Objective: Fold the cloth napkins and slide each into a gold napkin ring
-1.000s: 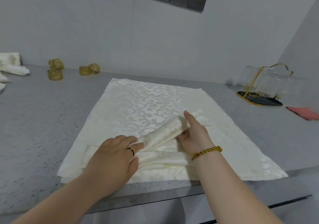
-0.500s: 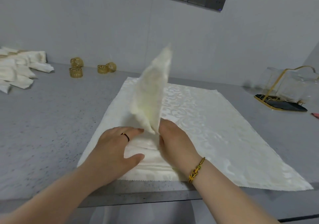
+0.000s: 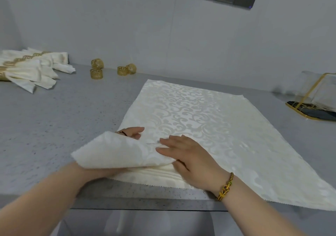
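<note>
napkin (image 3: 116,150) lies at the near edge of the counter (image 3: 54,119), on top of a big cloth (image 3: 200,112). one end is bent over and drapes on the left hand (image 3: 131,132), which sits under it, likely to keep the folds in place. only its fingertips show, so i cannot tell if it grips. the right hand (image 3: 189,155) lies flat, fingers straight and close, pressing the flap down to make a crease. gold rings (image 3: 97,73) wait at the back, well apart.
</note>
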### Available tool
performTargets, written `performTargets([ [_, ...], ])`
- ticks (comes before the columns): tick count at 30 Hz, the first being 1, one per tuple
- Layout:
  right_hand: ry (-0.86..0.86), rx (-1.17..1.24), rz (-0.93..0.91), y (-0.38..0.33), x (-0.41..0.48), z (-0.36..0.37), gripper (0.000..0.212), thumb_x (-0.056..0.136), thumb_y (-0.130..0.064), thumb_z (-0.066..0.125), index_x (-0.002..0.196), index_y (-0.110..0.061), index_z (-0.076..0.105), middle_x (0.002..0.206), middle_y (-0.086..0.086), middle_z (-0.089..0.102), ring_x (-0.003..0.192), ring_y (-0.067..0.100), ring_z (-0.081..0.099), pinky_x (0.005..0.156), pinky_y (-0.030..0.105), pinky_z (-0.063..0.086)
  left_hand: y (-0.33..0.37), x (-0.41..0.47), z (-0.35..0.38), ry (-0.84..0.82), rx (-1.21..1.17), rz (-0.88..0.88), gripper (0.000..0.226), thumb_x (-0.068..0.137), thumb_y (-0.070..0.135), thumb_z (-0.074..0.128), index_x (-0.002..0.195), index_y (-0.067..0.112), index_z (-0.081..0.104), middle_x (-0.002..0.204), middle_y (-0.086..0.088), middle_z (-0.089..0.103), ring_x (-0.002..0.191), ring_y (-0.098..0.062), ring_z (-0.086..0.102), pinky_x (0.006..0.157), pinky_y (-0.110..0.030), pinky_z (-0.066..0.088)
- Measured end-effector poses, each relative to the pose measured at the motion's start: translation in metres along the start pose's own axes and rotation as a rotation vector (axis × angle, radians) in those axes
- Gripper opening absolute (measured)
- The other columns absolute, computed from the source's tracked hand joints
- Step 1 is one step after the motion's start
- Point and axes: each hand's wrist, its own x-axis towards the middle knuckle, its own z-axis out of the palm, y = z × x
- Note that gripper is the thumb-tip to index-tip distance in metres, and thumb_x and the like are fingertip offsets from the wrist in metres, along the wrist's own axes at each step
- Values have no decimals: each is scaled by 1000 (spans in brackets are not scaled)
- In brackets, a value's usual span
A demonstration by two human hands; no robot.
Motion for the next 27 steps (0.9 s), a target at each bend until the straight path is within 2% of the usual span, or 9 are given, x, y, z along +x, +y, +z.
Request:
performTargets([
  [4, 12, -138, -58, 1, 0, 1, 44, 77, -16, 39, 113, -21, 63, 120, 5, 63, 108, 31, 61, 91, 43, 34, 9, -4, -38, 27, -14, -18, 28, 67, 19, 68, 77, 44, 71, 93, 19, 70, 92, 5, 60, 93, -19, 41],
  [6, 21, -201, -73, 1, 0, 0, 45, 76, -19, 38, 111, -24, 64, 119, 2, 64, 106, 28, 63, 90, 39, 34, 19, -5, -49, 199, -21, 27, 43, 84, 1, 59, 69, 39, 73, 78, 25, 70, 85, 8, 62, 82, -13, 42],
  [9, -31, -268, -70, 1, 1, -4, 46, 75, -21, 36, 111, -26, 65, 118, 0, 65, 105, 26, 64, 90, 39, 34, 46, -6, -31, 194, 275, 114, 30, 90, 15, 54, 82, 42, 61, 76, 39, 60, 76, 22, 54, 70, 2, 37],
  [11, -156, -196, -25, -2, 3, -10, 53, 77, -24, 28, 119, -25, 61, 128, 1, 58, 117, 27, 55, 99, 41, 28, 57, -5, -3, 85, 543, 156, 13, 89, 33, 51, 97, 43, 55, 100, 36, 52, 96, 15, 50, 84, -2, 34],
  [14, -192, -22, 34, -3, 1, -12, 63, 78, -34, 17, 131, -26, 50, 145, -2, 38, 137, 22, 28, 111, 33, 9, 49, 0, 35, 35, 864, 219, 39, 92, 45, 40, 129, 34, 44, 129, 19, 47, 117, -2, 45, 94, -16, 34],
  [16, -168, 166, 118, -4, -1, -16, 46, 89, -30, 33, 133, -26, 46, 147, -7, 32, 137, 9, 20, 112, 22, 7, 38, 2, 42, 116, 918, 255, 41, 94, 43, 38, 134, 33, 38, 132, 18, 45, 118, -4, 44, 91, -15, 32],
  [19, -134, 459, 322, 6, -8, -29, 42, 88, -14, 58, 126, -30, 47, 133, -18, 36, 127, -2, 29, 106, 12, 24, 25, -5, 44, 240, 872, 260, 33, 93, 42, 40, 121, 31, 53, 121, 23, 51, 109, -2, 51, 80, -9, 27],
  [23, -36, 540, 561, 22, -17, -47, 16, 82, -24, 65, 84, -30, 51, 101, -6, 55, 80, 4, 48, 66, 5, 38, 16, -8, 47, 321, 907, 369, 36, 72, 42, 38, 70, 28, 71, 72, 19, 66, 63, 0, 59, 78, -20, 33],
  [27, -305, 420, 557, 22, -18, -52, 18, 78, -35, 66, 67, -30, 53, 76, -10, 52, 69, 4, 45, 74, 18, 36, 9, -6, 49, 406, 922, 450, 35, 72, 37, 40, 70, 22, 72, 73, 12, 68, 76, -9, 52, 78, -25, 33],
])
